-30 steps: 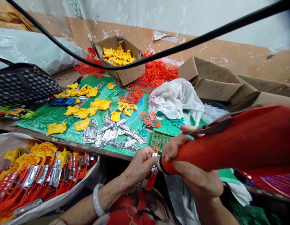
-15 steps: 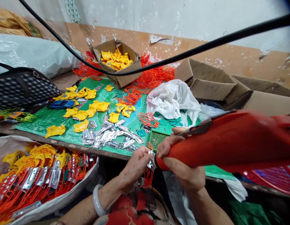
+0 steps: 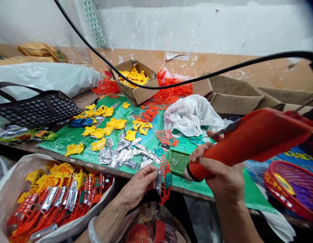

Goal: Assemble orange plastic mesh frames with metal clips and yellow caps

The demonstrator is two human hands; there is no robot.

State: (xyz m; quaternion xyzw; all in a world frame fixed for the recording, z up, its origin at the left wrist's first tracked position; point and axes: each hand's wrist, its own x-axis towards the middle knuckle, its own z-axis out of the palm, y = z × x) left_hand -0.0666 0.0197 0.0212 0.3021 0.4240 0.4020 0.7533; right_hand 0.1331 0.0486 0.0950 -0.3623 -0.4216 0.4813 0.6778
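In the head view, my left hand [image 3: 143, 184] pinches an orange plastic openwork frame [image 3: 165, 182] with a shiny silver piece [image 3: 158, 182] on it, held upright in front of the table edge. My right hand [image 3: 219, 172] is wrapped round a thick red electric screwdriver [image 3: 237, 145] with a dark lever on top. Its nose points down and left, apart from the frame, near a green perforated tray [image 3: 178, 161]. Loose silver pieces [image 3: 126, 150] lie on the table beyond my left hand, with yellow plastic parts [image 3: 98, 133] behind them.
A white sack [image 3: 106, 192] of assembled pieces stands at lower left. At the back are a cardboard box [image 3: 143, 96] of yellow parts, orange frames [image 3: 173, 87], a white plastic bag [image 3: 192, 114] and open boxes [image 3: 234, 104]. A black cable [image 3: 101, 59] hangs across. A red basket [image 3: 270, 168] is at right.
The screwdriver has pulled away to the right from the frame, where its nose was against the silver piece. My left hand still holds the frame, now more upright. The view has shifted.
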